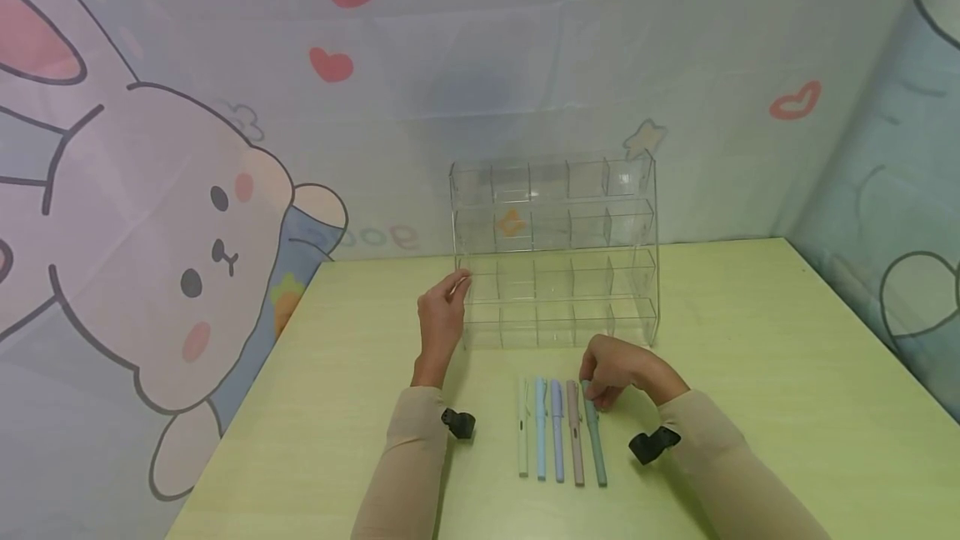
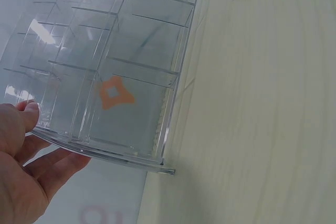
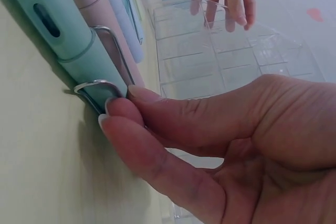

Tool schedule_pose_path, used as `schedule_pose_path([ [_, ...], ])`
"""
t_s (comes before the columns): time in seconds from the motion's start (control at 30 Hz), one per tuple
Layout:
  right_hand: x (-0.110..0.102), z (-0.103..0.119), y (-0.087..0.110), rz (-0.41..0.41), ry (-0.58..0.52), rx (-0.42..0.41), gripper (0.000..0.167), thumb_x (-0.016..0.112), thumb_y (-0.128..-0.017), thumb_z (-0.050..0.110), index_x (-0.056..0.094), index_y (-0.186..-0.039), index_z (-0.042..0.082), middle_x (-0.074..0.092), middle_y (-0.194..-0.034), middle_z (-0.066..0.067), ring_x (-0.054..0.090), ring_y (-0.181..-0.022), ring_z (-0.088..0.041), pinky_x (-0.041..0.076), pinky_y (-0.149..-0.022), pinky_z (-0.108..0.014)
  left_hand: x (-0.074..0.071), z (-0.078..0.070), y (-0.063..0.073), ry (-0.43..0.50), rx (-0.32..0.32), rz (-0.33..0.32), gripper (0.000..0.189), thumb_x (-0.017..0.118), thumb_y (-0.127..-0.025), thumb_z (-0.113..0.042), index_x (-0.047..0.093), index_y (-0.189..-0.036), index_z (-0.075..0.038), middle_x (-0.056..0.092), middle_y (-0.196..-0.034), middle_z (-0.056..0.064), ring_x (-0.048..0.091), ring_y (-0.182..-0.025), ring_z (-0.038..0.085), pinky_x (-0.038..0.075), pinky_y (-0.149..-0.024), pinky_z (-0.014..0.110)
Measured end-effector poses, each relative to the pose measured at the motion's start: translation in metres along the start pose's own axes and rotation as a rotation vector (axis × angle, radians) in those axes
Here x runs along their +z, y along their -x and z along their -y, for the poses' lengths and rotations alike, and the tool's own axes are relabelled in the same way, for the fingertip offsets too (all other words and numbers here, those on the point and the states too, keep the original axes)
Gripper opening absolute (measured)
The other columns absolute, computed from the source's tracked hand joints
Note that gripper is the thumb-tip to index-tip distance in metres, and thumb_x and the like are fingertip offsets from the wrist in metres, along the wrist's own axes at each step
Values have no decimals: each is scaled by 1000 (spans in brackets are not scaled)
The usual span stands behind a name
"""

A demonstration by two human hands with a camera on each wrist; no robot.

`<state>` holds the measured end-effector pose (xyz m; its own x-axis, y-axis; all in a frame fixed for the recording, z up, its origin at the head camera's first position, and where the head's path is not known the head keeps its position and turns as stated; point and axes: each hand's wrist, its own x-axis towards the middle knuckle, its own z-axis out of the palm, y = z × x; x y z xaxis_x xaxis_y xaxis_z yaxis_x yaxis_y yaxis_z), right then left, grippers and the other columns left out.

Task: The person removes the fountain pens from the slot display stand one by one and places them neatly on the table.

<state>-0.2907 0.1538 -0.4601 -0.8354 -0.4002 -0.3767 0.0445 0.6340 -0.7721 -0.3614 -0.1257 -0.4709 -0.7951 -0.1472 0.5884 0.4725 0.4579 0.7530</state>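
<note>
A clear acrylic rack [image 1: 553, 261] with tiers of small compartments stands upright on the table. At its left side, my left hand [image 1: 442, 315] holds the edge of the side panel, thumb on one face and fingers on the other, as the left wrist view shows. In front of the rack, my right hand [image 1: 618, 369] pinches the capped end of a teal-green pen [image 1: 596, 448] between thumb and fingers. That pen's metal clip [image 3: 97, 83] shows beside the fingertips in the right wrist view. The pen lies slightly slanted, its lower end towards me.
Left of the teal-green pen lie a mauve pen [image 1: 575, 440], a lavender pen [image 1: 557, 436], a light blue pen [image 1: 541, 432] and a pale green pen [image 1: 522, 440], side by side. A cartoon-printed cloth [image 1: 420, 107] hangs behind the yellow-green table [image 1: 787, 373].
</note>
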Motion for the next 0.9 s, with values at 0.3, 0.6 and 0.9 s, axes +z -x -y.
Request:
schedule_pose_path([
  [0.3, 0, 0, 0, 5, 3, 6, 15, 70, -83, -16, 66, -95, -10, 66, -82, -19, 70, -63, -23, 59, -61, -36, 0, 1, 1, 2, 14, -7, 18, 67, -98, -14, 77, -111, -7, 73, -113, 12, 71, -101, 24, 56, -84, 42],
  [0.6, -16, 1, 12, -41, 11, -75, 30, 65, -88, -11, 60, -117, -18, 65, -100, -21, 70, -78, -29, 59, -68, -40, 1, 1, 2, -9, 12, -5, 19, 66, -98, -15, 77, -112, -7, 73, -113, 12, 71, -100, 25, 57, -82, 42],
  [0.9, -38, 7, 18, -163, 1, -175, 34, 57, -103, 11, 57, -126, -14, 63, -112, -24, 68, -92, -32, 57, -78, -41, -7, 8, 3, -37, 5, -17, 24, 66, -99, -17, 75, -120, -11, 73, -111, 10, 73, -93, 28, 41, -49, 27],
])
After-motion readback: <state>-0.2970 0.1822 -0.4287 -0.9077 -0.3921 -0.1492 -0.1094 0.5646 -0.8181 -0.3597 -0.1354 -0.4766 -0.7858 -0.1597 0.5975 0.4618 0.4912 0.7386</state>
